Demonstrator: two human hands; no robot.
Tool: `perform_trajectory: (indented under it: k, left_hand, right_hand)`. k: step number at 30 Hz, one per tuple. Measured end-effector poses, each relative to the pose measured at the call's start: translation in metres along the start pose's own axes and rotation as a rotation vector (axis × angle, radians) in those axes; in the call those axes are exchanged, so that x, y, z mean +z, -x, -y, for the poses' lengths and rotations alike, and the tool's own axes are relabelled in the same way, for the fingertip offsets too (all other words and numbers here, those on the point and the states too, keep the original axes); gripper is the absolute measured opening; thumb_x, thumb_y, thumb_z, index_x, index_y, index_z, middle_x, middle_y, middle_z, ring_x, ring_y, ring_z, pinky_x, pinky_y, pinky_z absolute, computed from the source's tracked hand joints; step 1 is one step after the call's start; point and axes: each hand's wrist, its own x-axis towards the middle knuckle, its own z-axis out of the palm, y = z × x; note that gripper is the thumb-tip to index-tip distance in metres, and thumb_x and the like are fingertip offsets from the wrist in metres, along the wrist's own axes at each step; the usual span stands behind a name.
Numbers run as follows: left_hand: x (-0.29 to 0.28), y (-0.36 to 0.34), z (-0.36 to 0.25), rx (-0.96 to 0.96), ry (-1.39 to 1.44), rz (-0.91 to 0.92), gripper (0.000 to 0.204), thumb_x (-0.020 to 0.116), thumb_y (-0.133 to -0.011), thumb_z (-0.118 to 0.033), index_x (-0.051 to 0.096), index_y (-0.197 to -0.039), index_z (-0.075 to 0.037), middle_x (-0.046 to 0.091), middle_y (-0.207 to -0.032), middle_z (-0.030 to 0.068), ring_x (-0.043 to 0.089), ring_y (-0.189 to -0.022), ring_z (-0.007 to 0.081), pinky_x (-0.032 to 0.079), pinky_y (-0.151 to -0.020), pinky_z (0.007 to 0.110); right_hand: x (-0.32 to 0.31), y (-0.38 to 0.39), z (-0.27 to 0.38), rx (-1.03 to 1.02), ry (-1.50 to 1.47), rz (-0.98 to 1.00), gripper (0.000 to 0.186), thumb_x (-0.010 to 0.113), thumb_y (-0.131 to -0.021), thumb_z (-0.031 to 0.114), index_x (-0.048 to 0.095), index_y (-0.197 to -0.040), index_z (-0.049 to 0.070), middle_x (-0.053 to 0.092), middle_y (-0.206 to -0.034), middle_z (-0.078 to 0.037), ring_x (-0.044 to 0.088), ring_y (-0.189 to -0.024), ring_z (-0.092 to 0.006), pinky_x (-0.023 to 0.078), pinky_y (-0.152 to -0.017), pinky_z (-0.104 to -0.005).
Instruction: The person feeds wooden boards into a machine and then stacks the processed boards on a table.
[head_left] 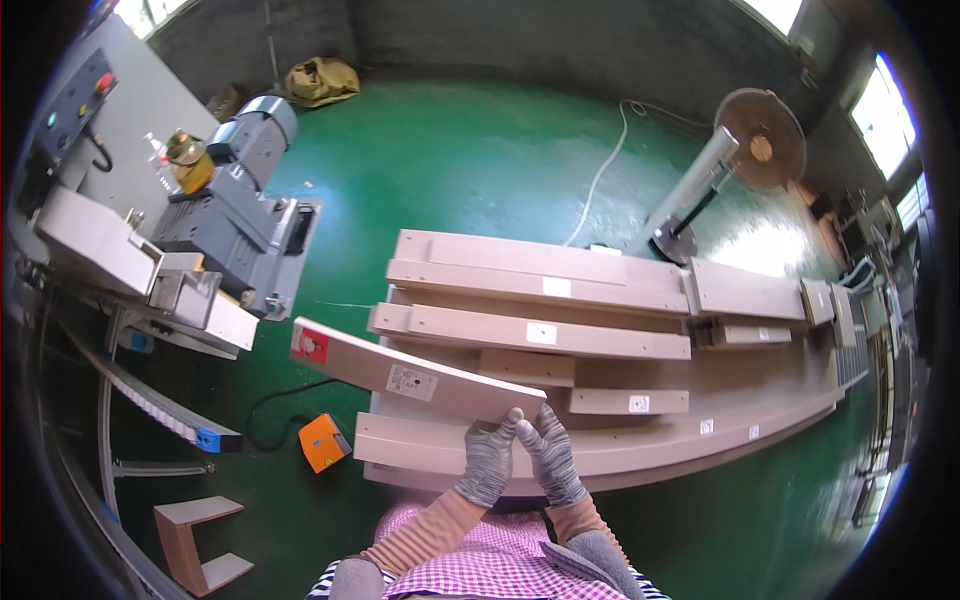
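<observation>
A long, flat beige board [455, 387] slants out to the left over the stacked panels, with a red sticker near its far end and a white label at its middle. My left hand [488, 465], in a grey glove, is closed on the board's near right end. Beside it, my right hand [551, 458], also gloved, pinches the corner of that same end. The two thumbs almost meet there, and the fingertips behind the board are hidden. Below it lies a long beige panel [400, 440] at the near edge of the stack.
More labelled panels [610, 340] lie in rows ahead and to the right. To my left stands a grey machine [235, 215] with a motor and a bottle on it. An orange foot pedal [323, 443] with a cable is on the green floor. A fan [760, 140] stands far right.
</observation>
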Motion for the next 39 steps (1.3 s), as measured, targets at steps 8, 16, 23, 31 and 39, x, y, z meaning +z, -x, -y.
perform_trajectory:
  k: [8,16,23,31,39]
  left_hand:
    - [0.099,0.042,0.112,-0.293,0.018,0.055,0.024,0.07,-0.089,-0.017,0.065,-0.108,-0.003,0.067,-0.098,0.0,0.06,-0.088,0.0108,0.048,-0.082,0.025]
    - [0.149,0.058,0.222,-0.426,-0.206,0.164,0.037,0.065,-0.092,-0.03,0.061,-0.115,-0.001,0.066,-0.108,0.0058,0.061,-0.1,0.0156,0.049,-0.09,0.03]
    - [0.065,0.054,0.216,-0.45,-0.318,-0.068,0.046,0.067,-0.086,-0.018,0.046,-0.126,-0.008,0.049,-0.106,0.0023,0.053,-0.096,0.0138,0.048,-0.09,0.031]
    - [0.05,-0.025,0.23,-0.353,-0.186,-0.027,0.071,0.065,-0.085,-0.012,0.029,-0.147,-0.008,0.042,-0.138,0.0123,0.05,-0.118,0.0233,0.042,-0.1,0.037]
    - [0.058,-0.058,0.26,-0.221,-0.693,-0.028,0.05,0.064,-0.088,-0.009,0.048,-0.135,-0.003,0.058,-0.104,0.0014,0.053,-0.087,0.0077,0.047,-0.083,0.023]
  right_hand:
    - [-0.163,0.044,-0.015,0.03,0.124,-0.27,0.028,0.051,-0.1,0.03,0.058,-0.11,0.004,0.056,-0.085,0.001,0.046,-0.072,-0.0061,0.043,-0.065,-0.0229]
    - [-0.274,0.062,-0.016,0.081,0.105,-0.406,0.032,0.053,-0.099,0.031,0.058,-0.114,0.003,0.059,-0.094,-0.003,0.053,-0.081,-0.0077,0.048,-0.07,-0.0241]
    - [-0.414,0.073,-0.059,0.196,-0.058,-0.683,0.028,0.063,-0.093,0.034,0.06,-0.107,0.011,0.056,-0.093,0.001,0.056,-0.087,-0.0105,0.053,-0.075,-0.03]
    - [-0.485,0.036,-0.061,0.281,-0.07,-0.715,0.027,0.063,-0.092,0.032,0.06,-0.109,0.01,0.058,-0.093,-0.002,0.059,-0.086,-0.0135,0.058,-0.075,-0.0332]
    - [-0.51,-0.002,-0.085,0.287,1.12,-0.632,0.04,0.058,-0.093,0.036,0.06,-0.121,0.007,0.067,-0.103,-0.013,0.066,-0.089,-0.0317,0.053,-0.085,-0.0432]
